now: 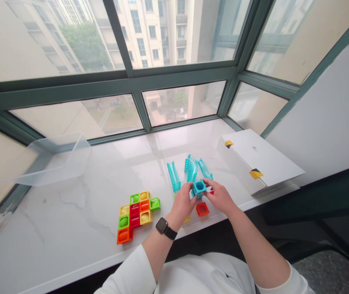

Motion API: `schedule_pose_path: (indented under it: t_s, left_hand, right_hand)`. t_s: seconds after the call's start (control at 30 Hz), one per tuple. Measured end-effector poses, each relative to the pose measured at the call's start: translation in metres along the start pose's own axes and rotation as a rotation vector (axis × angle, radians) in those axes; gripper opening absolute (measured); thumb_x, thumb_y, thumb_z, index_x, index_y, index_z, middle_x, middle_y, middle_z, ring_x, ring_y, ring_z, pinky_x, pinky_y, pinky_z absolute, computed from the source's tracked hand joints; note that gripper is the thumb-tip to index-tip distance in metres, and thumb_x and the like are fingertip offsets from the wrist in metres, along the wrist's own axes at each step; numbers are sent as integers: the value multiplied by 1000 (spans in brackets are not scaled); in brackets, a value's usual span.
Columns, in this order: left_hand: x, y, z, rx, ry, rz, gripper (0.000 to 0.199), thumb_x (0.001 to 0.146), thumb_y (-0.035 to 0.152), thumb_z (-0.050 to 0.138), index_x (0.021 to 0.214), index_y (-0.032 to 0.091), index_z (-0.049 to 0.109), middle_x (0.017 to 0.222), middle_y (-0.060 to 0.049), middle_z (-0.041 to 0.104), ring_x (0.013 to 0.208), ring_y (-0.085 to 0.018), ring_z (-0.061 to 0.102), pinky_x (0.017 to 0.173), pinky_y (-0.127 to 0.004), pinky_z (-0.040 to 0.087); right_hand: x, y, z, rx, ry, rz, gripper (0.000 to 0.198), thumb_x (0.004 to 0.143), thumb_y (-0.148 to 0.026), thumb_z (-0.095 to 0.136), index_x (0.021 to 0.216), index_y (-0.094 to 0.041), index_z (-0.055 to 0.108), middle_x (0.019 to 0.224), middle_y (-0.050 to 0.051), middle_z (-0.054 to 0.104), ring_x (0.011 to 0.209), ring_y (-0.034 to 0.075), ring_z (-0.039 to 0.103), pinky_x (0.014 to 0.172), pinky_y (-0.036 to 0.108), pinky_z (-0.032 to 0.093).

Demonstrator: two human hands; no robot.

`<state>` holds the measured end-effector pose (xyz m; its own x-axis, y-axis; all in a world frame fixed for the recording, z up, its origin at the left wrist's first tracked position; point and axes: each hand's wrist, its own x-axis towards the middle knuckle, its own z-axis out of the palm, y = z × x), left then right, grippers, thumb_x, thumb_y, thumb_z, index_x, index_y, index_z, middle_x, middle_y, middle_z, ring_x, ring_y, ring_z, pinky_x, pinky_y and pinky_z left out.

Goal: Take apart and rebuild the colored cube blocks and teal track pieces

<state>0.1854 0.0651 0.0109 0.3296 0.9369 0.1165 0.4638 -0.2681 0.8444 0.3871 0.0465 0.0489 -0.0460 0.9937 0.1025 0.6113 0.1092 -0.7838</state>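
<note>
Between my two hands is a blue toy block (199,188) with a round hole in its top. My left hand (183,204), a black watch on its wrist, closes on the block's left side. Fingers of my right hand (220,198) grip it from the right. Just below the block, an orange block (202,209) lies on the white ledge. Behind my hands are a straight teal track piece (173,176), a curved teal track piece (192,167) and another teal piece (205,168). Small yellow and red parts are mostly hidden by my hands.
To the left lies a cluster of green, yellow, red and orange blocks (135,210). A clear plastic bin (54,159) stands at the far left. On the right is a white box (258,159) with yellow-and-black tape. Windows (183,102) border the ledge (79,228).
</note>
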Motion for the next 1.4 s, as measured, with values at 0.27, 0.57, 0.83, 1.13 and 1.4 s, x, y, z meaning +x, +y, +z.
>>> schedule_pose_path:
  t_s: [0.27, 0.57, 0.83, 1.13, 1.4]
  left_hand:
    - [1, 2, -1, 14, -1, -10, 50, 85, 18, 74, 131, 25, 56, 128, -9, 67, 119, -28, 67, 104, -48, 55]
    - [1, 5, -2, -14, 2, -23, 48, 84, 16, 75, 128, 24, 58, 127, -9, 69, 117, -27, 68, 104, -47, 55]
    - [1, 6, -4, -28, -13, -11, 51, 83, 13, 76, 131, 24, 60, 129, -10, 70, 121, -27, 68, 108, -51, 54]
    - [-66, 4, -99, -22, 215, 18, 34, 96, 31, 64, 129, 27, 66, 121, -8, 74, 112, -26, 70, 103, -46, 55]
    - [-146, -82, -184, 276, 459, -200, 31, 96, 40, 57, 119, 23, 68, 122, -10, 72, 117, -31, 65, 108, -50, 50]
  right_hand:
    - [0, 0, 0, -5, -1, 6, 46, 87, -23, 69, 132, -29, 68, 122, 5, 77, 105, 25, 73, 93, 43, 58]
    - [0, 3, 1, -4, -12, -5, 48, 86, -24, 70, 133, -30, 68, 119, 4, 78, 97, 23, 73, 89, 40, 59]
    - [-2, 2, 1, -50, -16, -30, 49, 88, -23, 68, 137, -30, 65, 121, 4, 76, 98, 22, 72, 87, 39, 57]
    - [-5, 4, 6, -84, -6, -15, 52, 92, -25, 65, 143, -28, 59, 125, 8, 72, 105, 24, 70, 91, 43, 59]
    - [-20, -16, -7, -56, 246, -195, 60, 92, -33, 72, 148, -30, 53, 135, 10, 64, 113, 27, 68, 92, 46, 61]
